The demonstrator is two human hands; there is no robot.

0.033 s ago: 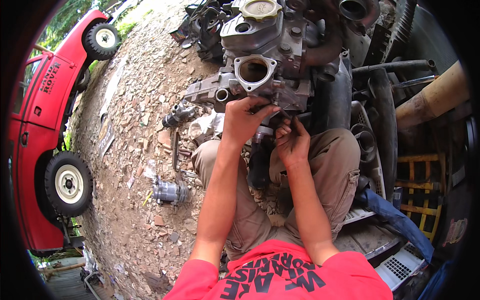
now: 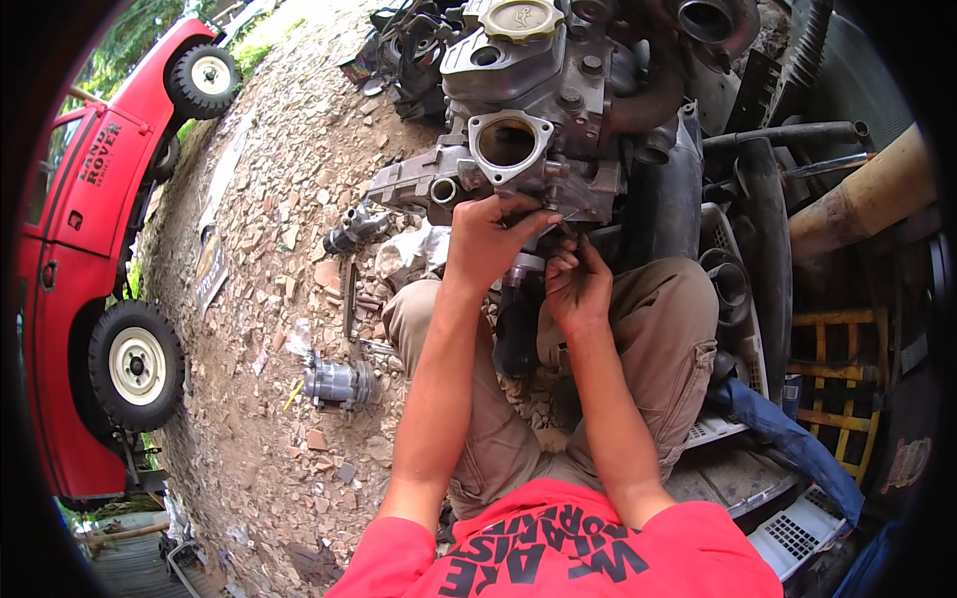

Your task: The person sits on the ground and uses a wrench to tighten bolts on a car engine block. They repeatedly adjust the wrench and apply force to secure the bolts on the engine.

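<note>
In front of me stands a grey metal engine (image 2: 543, 75) with a pale round filler cap (image 2: 520, 18) on top and a three-cornered flange (image 2: 509, 147) around a wide opening. My left hand (image 2: 488, 239) is closed at the engine's lower front, just under that flange, its thumb pointing right. Close beside it on the right, my right hand (image 2: 578, 289) has its fingers curled into a pinch near the engine's underside. Whatever small part lies between the fingertips is too small to make out. A round metal fitting (image 2: 524, 265) shows between the two hands, below the engine.
On the stony ground at left lie a cylindrical grey pulley unit (image 2: 337, 383), a metal pipe fitting (image 2: 354, 229) and a pale cloth (image 2: 414, 249). A red vehicle (image 2: 85, 229) stands farther left. To the right are a black cylinder (image 2: 666, 189), a bamboo pole (image 2: 862, 194) and a yellow crate (image 2: 842, 374).
My right hand has shifted slightly left and its fingers have drawn closer to the left thumb. The left hand stays almost where it was.
</note>
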